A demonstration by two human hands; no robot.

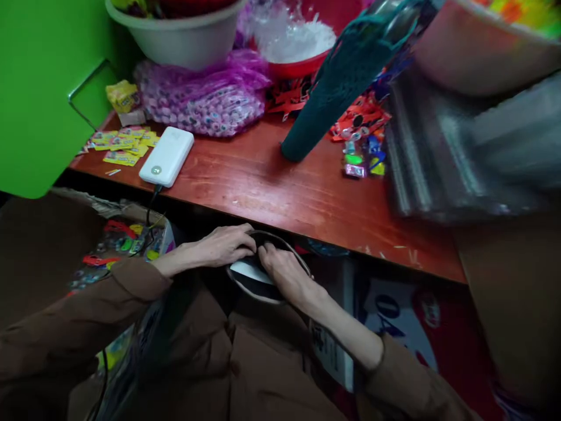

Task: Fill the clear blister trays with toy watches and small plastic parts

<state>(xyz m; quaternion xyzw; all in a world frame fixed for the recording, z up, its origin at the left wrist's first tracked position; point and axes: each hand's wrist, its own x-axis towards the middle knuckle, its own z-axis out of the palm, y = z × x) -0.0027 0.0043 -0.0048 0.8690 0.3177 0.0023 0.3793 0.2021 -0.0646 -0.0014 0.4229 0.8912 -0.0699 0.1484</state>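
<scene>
On my lap, just under the table edge, a dark bag [258,296] with a pale rim stands open. My left hand [228,245] is at its left rim, fingers bent and gripping the edge. My right hand [284,270] reaches into the bag's mouth with its fingers curled; what they hold, if anything, is hidden. A white flat piece [250,270] shows inside the bag, below the right fingers.
On the red-brown table [245,181] lie a white power bank [167,156] with a cable, yellow packets [125,145] and a purple bag of beads [205,99]. A teal wrapped cylinder [333,88] leans upward. Plastic packs [456,152] sit right; a box of trinkets [169,234] stands below left.
</scene>
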